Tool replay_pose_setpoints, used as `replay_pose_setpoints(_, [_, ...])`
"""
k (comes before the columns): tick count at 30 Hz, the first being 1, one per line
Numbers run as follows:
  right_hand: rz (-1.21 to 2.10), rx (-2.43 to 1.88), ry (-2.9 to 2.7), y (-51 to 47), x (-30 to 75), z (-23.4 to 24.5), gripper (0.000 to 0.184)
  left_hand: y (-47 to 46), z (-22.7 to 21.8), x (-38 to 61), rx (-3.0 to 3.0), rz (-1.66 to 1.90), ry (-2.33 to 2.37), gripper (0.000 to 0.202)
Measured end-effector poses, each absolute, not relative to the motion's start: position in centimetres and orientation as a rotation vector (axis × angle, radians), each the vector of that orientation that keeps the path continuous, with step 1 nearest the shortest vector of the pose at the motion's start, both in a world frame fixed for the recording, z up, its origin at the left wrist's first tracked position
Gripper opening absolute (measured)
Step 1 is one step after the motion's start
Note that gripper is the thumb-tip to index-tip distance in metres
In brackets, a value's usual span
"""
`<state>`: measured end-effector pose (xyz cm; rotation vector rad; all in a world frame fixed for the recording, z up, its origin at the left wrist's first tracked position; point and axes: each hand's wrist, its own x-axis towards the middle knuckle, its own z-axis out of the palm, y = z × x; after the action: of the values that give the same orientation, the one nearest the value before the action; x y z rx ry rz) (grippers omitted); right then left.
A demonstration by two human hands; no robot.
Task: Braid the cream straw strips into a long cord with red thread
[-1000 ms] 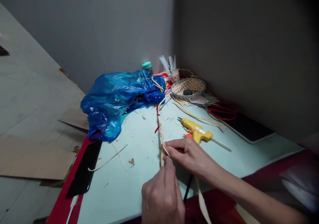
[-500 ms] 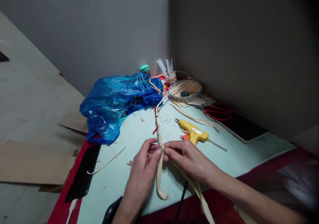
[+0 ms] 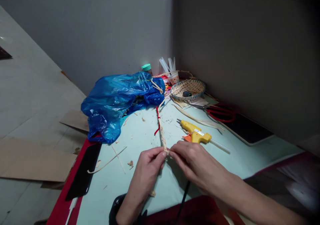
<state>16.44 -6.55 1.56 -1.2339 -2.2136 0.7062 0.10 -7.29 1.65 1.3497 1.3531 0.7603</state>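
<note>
A pale braided cord (image 3: pixel 162 135) of dried plant fibre runs away from me across the table, with a red tie (image 3: pixel 158 116) around its far part. My left hand (image 3: pixel 148 168) pinches the near end of the braid between thumb and forefinger. Close beside it, my right hand (image 3: pixel 192 158) is closed on a strand at the same end, its fingertips almost touching the left thumb. The loose strands are mostly hidden under my hands; one tip (image 3: pixel 152 193) shows below the left wrist. To the right lies a yellow hot glue gun (image 3: pixel 197 133) with a glue stick in its back.
A blue plastic bag (image 3: pixel 112 101) sits at the back left. Behind are a woven basket (image 3: pixel 175 95), a cup of glue sticks (image 3: pixel 173 77) and a green-lidded jar (image 3: pixel 146 67). Red-handled scissors (image 3: pixel 222 114) rest on a black tablet (image 3: pixel 250 130). A black phone (image 3: pixel 85 171) lies at the left edge.
My hands have come slightly nearer to me along the braid. The loose strands that hung below both hands are now mostly out of sight. My right hand has turned over more.
</note>
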Motion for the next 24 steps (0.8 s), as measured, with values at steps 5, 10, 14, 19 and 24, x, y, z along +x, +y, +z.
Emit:
replay_pose_setpoints(5, [0.331, -1.277, -2.336, -7.1, 16.5, 0.8, 0.022, -7.3, 2.0, 0.5, 1.422, 0.764, 1.456, 0.033])
replay_pose_setpoints(10, [0.068, -1.182, -2.294, -8.9, 15.5, -0.1, 0.017, -7.4, 1.9, 0.9, 1.387, 0.843, 1.356, 0.029])
replay_pose_setpoints(14, [-0.098, -1.097, -2.258, -10.3, 14.4, -0.6, 0.026, -7.7, 1.5, 0.7, 1.117, 0.879, 1.199, 0.029])
replay_pose_setpoints(19, [-0.022, -0.953, -2.275, -11.0, 14.4, -0.4, 0.029, -7.8, 1.5, 0.3, 0.998, 0.936, 1.141, 0.029])
replay_pose_setpoints(24, [0.292, -1.117, -2.220, -9.8, 17.1, 0.0, 0.025, -7.7, 2.6, -0.3, 0.913, 1.007, 1.177, 0.026])
